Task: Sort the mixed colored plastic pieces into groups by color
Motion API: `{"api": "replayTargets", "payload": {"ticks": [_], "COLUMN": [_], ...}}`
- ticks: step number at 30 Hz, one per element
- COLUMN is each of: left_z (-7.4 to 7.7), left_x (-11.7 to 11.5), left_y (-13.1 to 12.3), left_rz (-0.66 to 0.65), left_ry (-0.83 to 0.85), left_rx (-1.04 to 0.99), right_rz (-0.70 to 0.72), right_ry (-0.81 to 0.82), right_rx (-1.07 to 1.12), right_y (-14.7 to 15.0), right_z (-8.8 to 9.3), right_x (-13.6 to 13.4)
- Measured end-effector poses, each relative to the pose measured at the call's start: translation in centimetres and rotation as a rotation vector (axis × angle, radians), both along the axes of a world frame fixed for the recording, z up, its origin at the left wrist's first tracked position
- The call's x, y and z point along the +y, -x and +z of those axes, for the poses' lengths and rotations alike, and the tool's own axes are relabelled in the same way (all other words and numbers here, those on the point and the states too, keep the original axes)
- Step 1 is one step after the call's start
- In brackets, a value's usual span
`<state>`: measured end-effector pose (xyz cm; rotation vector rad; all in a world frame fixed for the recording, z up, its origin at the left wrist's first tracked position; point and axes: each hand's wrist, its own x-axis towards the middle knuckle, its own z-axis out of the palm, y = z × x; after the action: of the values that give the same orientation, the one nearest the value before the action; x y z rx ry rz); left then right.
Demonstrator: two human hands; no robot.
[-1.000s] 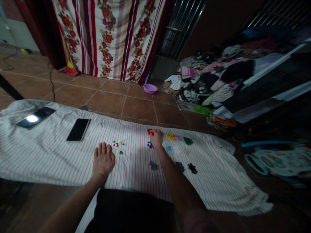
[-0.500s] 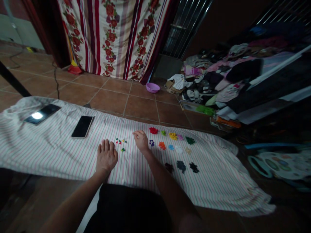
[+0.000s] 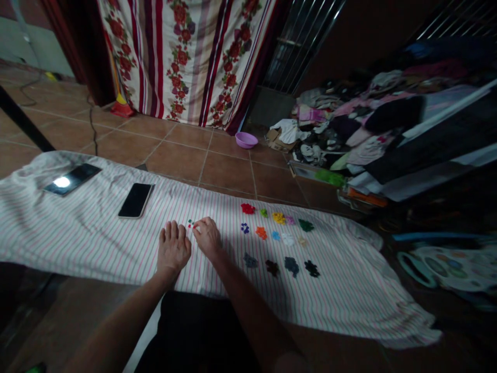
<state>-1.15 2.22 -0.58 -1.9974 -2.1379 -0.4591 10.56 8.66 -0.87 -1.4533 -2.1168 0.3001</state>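
Note:
My left hand (image 3: pixel 173 246) lies flat on the striped cloth (image 3: pixel 97 243), fingers stretched out and holding nothing. Just to its right, my right hand (image 3: pixel 208 238) is closed in a pinch, its fingertips down at a few small green and red pieces (image 3: pixel 190 224). Whatever sits between those fingertips is too small to make out, and the hand hides part of the cloth there. Farther right lie little heaps sorted by colour, among them red pieces (image 3: pixel 247 209), dark blue pieces (image 3: pixel 244 228), orange pieces (image 3: pixel 261 233) and yellow pieces (image 3: pixel 278 217).
A phone (image 3: pixel 135 200) and a shiny dark flat device (image 3: pixel 73 179) lie on the cloth at the left. Grey pieces (image 3: pixel 291 266) and black pieces (image 3: pixel 311 269) sit nearer me. Beyond the cloth, a purple basin (image 3: pixel 246 140) stands on the tiled floor beside piled clothes (image 3: pixel 349 119).
My right hand has moved left and slightly down, from beside the dark blue heap to the small green and red pieces. My left hand stays flat. The view has shifted slightly.

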Motion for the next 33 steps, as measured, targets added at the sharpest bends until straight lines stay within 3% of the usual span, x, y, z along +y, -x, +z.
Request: {"api": "replayTargets", "payload": {"ticks": [7, 19, 33], "left_z": [0.2, 0.5, 0.2], "left_x": [-0.1, -0.2, -0.1], "left_y": [0.0, 0.0, 0.1], "left_rz": [0.004, -0.010, -0.005], "left_ry": [0.007, -0.005, -0.023], "left_rx": [0.013, -0.030, 0.005], "right_rz": [-0.028, -0.003, -0.145], "right_ry": [-0.064, -0.100, -0.065], "right_rx": [0.046, 0.335, 0.469], "right_y": [0.4, 0.1, -0.5], "right_z": [-0.7, -1.7, -2.3], "right_x": [-0.7, -0.8, -0.6]}}
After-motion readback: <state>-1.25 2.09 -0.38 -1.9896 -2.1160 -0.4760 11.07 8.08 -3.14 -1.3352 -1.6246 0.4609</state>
